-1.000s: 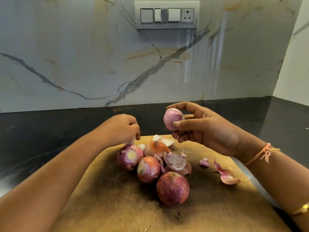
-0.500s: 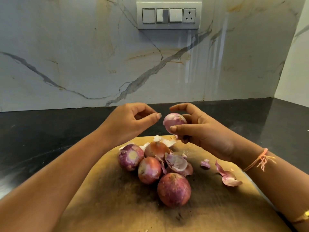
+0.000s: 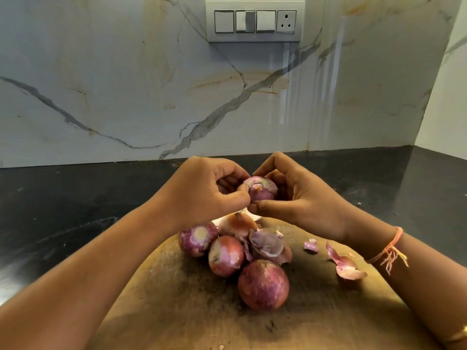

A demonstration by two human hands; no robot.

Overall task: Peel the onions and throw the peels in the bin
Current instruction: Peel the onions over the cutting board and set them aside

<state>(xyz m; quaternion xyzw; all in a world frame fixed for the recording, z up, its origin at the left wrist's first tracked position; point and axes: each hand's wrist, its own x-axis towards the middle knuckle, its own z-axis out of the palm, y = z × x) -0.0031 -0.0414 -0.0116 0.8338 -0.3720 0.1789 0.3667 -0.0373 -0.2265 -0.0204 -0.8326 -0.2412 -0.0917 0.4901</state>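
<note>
Left hand (image 3: 202, 195) closes the earlier gap, fingers (image 3: 240, 198) pinching skin on the onion (image 3: 260, 189) gripped by right hand (image 3: 303, 205) at frame centre; risk: a hard tug likely drops the slick bulb onto the pile (image 3: 262, 286) below.

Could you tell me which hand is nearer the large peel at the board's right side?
Right: the right hand is behind the peel; the left hand is farther left.

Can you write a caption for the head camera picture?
The left hand and right hand peel an onion over a wooden board of spare onions and peels.
</note>
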